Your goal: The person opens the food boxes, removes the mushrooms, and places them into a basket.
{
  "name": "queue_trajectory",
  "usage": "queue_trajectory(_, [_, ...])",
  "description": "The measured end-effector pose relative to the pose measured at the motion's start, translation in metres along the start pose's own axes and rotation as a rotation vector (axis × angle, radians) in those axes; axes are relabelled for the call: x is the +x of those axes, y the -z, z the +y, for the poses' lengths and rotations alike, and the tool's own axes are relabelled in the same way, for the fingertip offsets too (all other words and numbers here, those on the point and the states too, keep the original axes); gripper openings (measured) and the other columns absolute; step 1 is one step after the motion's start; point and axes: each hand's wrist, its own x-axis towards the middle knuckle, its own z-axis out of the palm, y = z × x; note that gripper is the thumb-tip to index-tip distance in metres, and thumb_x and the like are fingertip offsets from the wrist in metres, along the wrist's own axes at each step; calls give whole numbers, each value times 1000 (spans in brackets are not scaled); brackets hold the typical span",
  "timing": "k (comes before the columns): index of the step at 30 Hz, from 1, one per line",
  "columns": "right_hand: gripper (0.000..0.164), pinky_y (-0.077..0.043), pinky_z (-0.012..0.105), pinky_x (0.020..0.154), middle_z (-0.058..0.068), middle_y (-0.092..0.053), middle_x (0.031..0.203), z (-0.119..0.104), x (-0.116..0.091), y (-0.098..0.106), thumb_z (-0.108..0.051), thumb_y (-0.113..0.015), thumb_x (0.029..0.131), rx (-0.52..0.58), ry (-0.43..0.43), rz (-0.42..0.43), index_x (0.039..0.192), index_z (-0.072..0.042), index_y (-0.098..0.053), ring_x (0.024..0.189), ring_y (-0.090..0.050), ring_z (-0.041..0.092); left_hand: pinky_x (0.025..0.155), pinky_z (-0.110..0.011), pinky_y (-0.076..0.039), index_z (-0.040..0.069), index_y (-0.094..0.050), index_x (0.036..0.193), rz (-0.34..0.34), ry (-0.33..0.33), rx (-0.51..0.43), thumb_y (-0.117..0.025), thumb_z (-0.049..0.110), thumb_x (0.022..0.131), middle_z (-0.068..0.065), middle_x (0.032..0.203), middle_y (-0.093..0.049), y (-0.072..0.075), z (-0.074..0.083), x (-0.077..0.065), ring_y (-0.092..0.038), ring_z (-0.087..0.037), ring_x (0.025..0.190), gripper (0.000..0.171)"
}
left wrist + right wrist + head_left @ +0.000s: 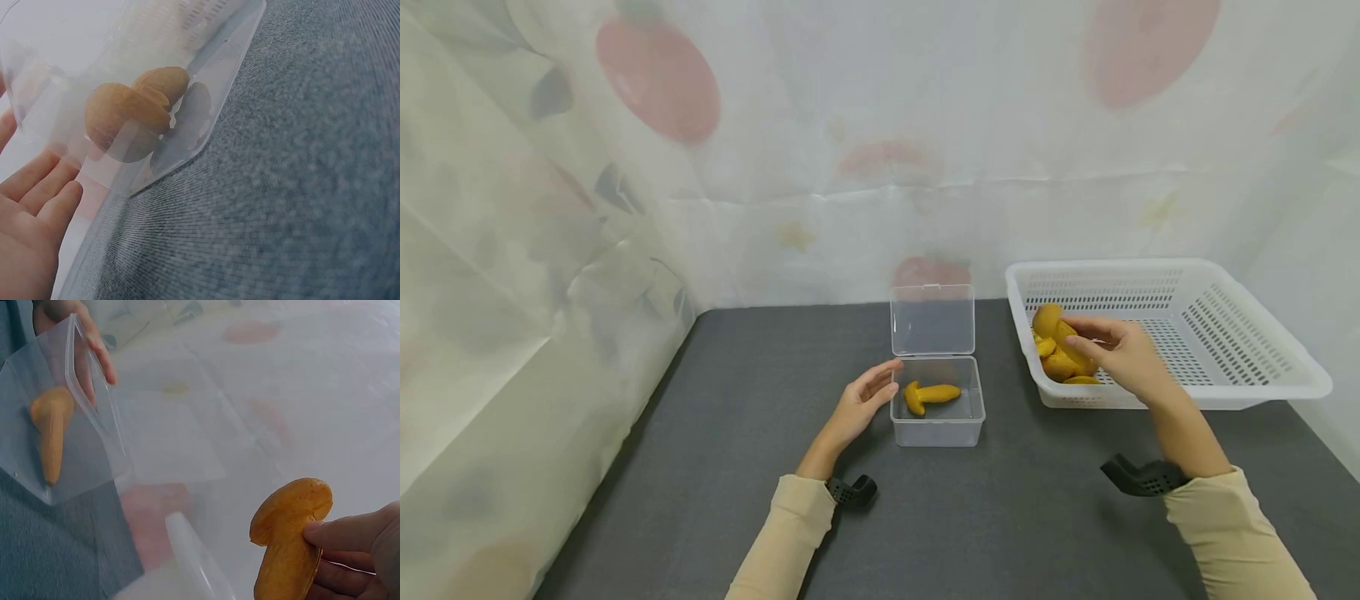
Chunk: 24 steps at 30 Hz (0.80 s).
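Observation:
A yellow-brown mushroom (pixel 287 544) is pinched by its stem between the thumb and fingers of my right hand (pixel 1123 354), over the left end of a white plastic basket (pixel 1232 396). More yellow mushrooms (pixel 1058 365) lie heaped below it in that end. My left hand (pixel 853 408) is at the left side of a clear plastic box (pixel 937 433), its fingers loosely extended and fingertips right at the rim. One mushroom (pixel 936 393) lies on its side inside the box. The hinged lid (pixel 932 321) stands raised at the back.
Both containers stand on a dark grey table (pixel 1000 517), the basket to the right of the box. A white curtain (pixel 820 108) with faded prints hangs behind the table's back edge. Black wrist devices (pixel 1150 477) sit at both cuffs.

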Motion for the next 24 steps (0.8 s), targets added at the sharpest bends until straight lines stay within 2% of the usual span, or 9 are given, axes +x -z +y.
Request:
queue_trajectory(7, [39,-46,-2,74,-44,-53,95,10,-5,12,-18,-62,95,-63,-64,6,125,7,-61,89,-53,-24,116,-49,-34,5,-45,142,-6,5,2,-52,14,100,-20,149,-44,1,-1,0,-39,-35,142,44])
queue_trajectory(12, [38,-47,0,72,-45,-54,95,14,-9,17,-19,-63,94,-69,-100,2,121,8,-62,88,-52,-25,117,-50,-33,6,-45,143,-10,5,1,-52,15,100,-20,149,-44,1,-1,1,-38,-35,142,44])
queue_trajectory(19, [30,-45,-2,73,-43,-56,95,13,-14,16,-16,-64,93,-100,-79,0,115,4,-67,87,-55,-23,117,-50,-33,4,-45,142,-10,-2,-4,-52,13,100,-21,149,-44,1,-3,2,-39,-36,142,44])
queue_trajectory(24, [26,-51,4,70,-41,-58,94,10,-15,9,-11,-65,92,-80,-47,-2,113,4,-68,83,-59,-20,117,-49,-33,4,-45,142,-8,-1,-1,-52,13,99,-21,149,-44,0,-3,2,-39,-36,142,45])
